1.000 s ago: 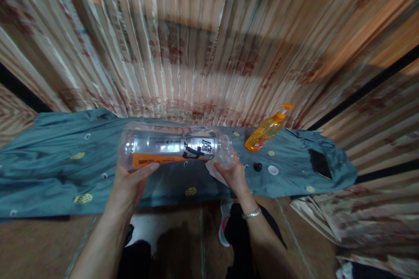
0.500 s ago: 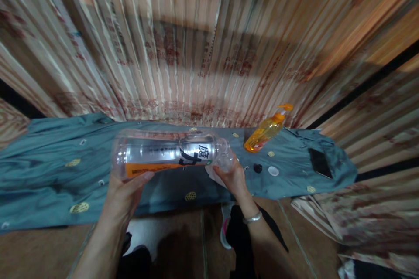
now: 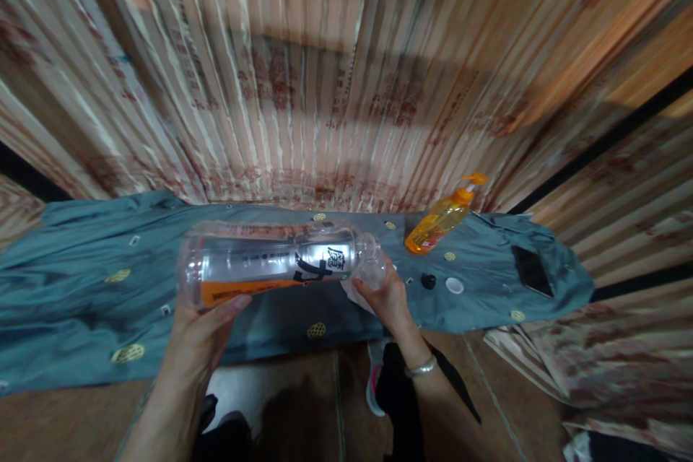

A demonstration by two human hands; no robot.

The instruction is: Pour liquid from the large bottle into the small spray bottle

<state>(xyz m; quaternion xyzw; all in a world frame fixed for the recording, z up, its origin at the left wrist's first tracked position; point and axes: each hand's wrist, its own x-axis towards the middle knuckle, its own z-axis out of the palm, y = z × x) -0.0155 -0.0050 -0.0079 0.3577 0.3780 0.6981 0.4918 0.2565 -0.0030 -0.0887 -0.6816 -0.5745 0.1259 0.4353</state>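
Note:
A large clear plastic bottle (image 3: 265, 260) with a silver and orange label lies sideways in the air, its neck to the right. My left hand (image 3: 208, 321) is closed round the underside near the base, thumb along the label. At the neck end my right hand (image 3: 387, 296) is closed on the clear plastic. Part of a whitish thing (image 3: 357, 297) shows below the neck by my right fingers; its kind is unclear. Right of my hands, a small black cap (image 3: 428, 281) and a white round lid (image 3: 454, 285) lie on the teal cloth (image 3: 271, 317).
An orange pump bottle (image 3: 439, 225) leans at the back right of the cloth. A black phone (image 3: 532, 271) lies near the right end. Patterned curtains (image 3: 325, 86) hang behind. Below is a tiled floor (image 3: 303, 404) with feet on it.
The bottle's base end has dipped slightly and shifted a little left, with my left hand moving along. Both hands keep their hold. The view has shifted slightly.

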